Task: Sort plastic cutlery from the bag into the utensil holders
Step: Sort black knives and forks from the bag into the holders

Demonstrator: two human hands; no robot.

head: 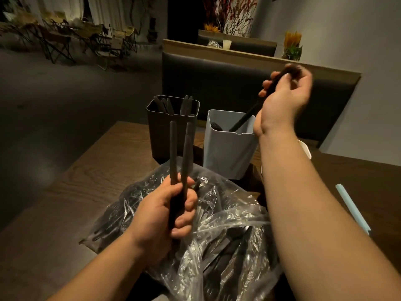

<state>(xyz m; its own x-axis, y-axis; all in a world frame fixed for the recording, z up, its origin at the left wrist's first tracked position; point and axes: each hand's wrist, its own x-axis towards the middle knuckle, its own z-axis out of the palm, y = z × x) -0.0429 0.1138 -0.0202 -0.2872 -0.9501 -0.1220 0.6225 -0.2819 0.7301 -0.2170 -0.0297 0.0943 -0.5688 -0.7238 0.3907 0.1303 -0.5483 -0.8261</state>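
A left hand (165,213) curls its fingers tightly round a few slim, matte black cutlery pieces (173,148), which fan upward above the knuckles. Beneath that fist lies a crumpled clear bag (227,213) full of more black cutlery. The right hand (282,101) pinches another long black utensil (245,118) by its blurred top end. Below those fingers its lower tip dips into a white holder (227,153), beside a dark holder (158,135).

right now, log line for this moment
left grip: holds black cutlery above bag | right grip: holds utensil, tip in white holder
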